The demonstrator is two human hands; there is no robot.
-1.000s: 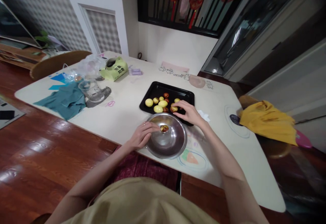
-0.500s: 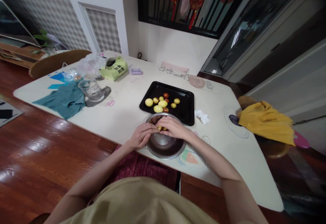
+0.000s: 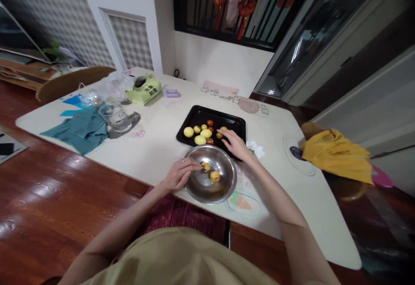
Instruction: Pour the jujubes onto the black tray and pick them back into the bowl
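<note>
In front of me stands a steel bowl [image 3: 223, 190] holding a small yellow-and-brown fruit [image 3: 215, 176] and another such fruit [image 3: 205, 166]. Over the bowl's left rim lies my left hand [image 3: 178, 175], a ring on one finger. Its fingers are stretched out, tips at or against the farther fruit; contact is unclear. My right hand [image 3: 236, 144] reaches over the black tray [image 3: 231, 123], fingers apart, tips beside small yellow-green fruit [image 3: 220, 135]. Larger pale yellow fruit [image 3: 200, 140] and small reddish fruit [image 3: 210, 122] lie on the tray's left half.
Crumpled white tissue [image 3: 256, 149] is right of the tray. On the table's left are a teal cloth [image 3: 78, 129], a clear plastic cup [image 3: 113, 114], a plastic bag [image 3: 113, 85] and a green tissue box [image 3: 147, 90]. Yellow cloth [image 3: 337, 155] hangs over a chair at the right.
My right hand has left the bowl and moved forward to the fruit on the tray. Two fruits in the bowl are now uncovered. My left hand stays at the rim.
</note>
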